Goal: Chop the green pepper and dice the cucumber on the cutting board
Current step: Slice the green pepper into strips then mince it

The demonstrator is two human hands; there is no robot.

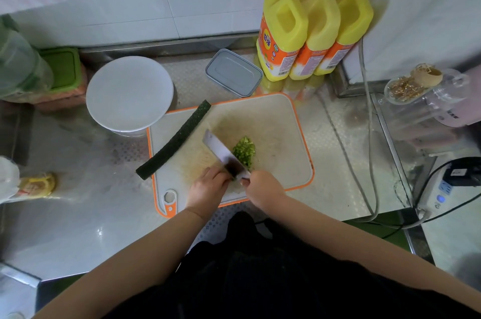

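Steel worktop [78,214] is carrying the board [281,136]; right hand [263,186] is gripping the cleaver [223,154], left hand [208,186] lying open beside slippery chopped pepper [244,150]; the firm cucumber [177,139] is awaiting a mid-length hold.

Bare desk [335,162] right of the cutting board [286,120]; 3 yellow bottles [309,40], a tin [234,72] and a white lid [129,92] crowd its far edge.
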